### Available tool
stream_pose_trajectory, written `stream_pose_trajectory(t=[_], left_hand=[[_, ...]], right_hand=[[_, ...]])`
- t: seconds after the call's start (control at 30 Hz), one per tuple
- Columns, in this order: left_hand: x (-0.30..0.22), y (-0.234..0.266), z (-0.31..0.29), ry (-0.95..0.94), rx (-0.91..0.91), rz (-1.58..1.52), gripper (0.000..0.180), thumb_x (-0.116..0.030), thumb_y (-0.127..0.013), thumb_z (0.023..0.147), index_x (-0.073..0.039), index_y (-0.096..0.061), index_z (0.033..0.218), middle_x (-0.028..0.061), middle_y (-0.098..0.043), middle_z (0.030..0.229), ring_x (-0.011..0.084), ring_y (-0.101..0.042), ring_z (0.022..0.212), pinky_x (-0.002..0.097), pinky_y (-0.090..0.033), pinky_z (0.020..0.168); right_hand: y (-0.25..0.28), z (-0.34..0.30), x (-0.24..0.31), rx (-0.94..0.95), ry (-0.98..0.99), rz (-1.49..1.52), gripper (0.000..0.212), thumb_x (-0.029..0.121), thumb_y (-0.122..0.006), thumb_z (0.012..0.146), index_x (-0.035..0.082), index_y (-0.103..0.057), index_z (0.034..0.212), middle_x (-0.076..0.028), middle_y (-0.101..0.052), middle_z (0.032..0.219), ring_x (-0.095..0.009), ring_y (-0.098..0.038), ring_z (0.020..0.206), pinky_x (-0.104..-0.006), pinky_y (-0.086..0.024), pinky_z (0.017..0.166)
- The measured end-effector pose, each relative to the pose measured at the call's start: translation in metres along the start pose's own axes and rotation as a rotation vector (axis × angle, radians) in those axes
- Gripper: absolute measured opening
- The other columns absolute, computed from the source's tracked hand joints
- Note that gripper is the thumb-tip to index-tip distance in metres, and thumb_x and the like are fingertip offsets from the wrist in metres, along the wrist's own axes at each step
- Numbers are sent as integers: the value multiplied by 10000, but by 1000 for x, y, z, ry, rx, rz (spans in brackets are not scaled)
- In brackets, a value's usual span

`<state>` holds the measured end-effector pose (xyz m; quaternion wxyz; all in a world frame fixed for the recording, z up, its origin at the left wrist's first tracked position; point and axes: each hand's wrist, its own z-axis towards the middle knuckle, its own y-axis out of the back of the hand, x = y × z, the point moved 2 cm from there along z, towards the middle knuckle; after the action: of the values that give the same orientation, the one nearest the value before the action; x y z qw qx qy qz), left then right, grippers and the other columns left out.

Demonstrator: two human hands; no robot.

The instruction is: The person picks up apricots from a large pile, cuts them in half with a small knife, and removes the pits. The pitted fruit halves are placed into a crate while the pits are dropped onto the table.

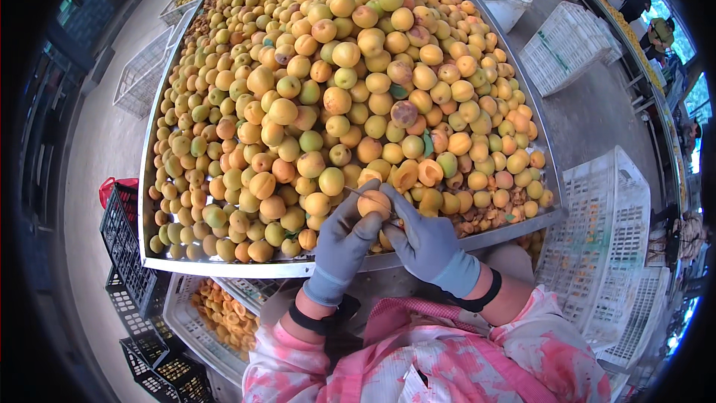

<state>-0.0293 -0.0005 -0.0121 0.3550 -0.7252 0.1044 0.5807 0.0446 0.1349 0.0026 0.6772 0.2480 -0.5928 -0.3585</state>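
Note:
A round orange apricot (pixel 374 204) is held between both my grey-gloved hands, just above the near edge of a metal-rimmed table (pixel 224 267). My left hand (pixel 337 246) closes on its left side with thumb and fingers. From the other side my right hand (pixel 429 246) pinches it, fingertips against the fruit. A thin dark line shows by the left fingertips; I cannot make out what it is. Right beyond my hands lie opened apricot halves (pixel 430 172) with bare orange flesh. Behind them rises a big heap of whole apricots (pixel 298 110), yellow, orange and greenish.
Below the table's near left edge stands a white crate (pixel 177 312) with apricot halves in it. Black crates (pixel 123 242) are stacked left of it. White crates (pixel 593 246) stand at the right, a white bucket (pixel 507 1) farther back. People (pixel 636 4) are at a far-right conveyor.

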Motion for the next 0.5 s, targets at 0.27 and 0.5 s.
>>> stream_pose_trajectory(t=[0.27,0.5], left_hand=[[-1,0,0,-76,-27,221,571,-204,-690,870,53,-459,1324,87,-595,1162,139,-562,1054,274,-452,926],[12,6,-1,191,-42,-123,617,-292,-697,864,62,-465,1313,92,-613,1130,144,-572,1042,277,-448,934]], right_hand=[[9,0,-1,84,17,-22,687,255,-561,879,81,-248,1465,-136,-585,597,-315,-596,523,-414,-455,484],[3,2,-5,76,-8,43,657,266,-554,891,74,-277,1454,-131,-584,601,-318,-597,535,-412,-453,487]])
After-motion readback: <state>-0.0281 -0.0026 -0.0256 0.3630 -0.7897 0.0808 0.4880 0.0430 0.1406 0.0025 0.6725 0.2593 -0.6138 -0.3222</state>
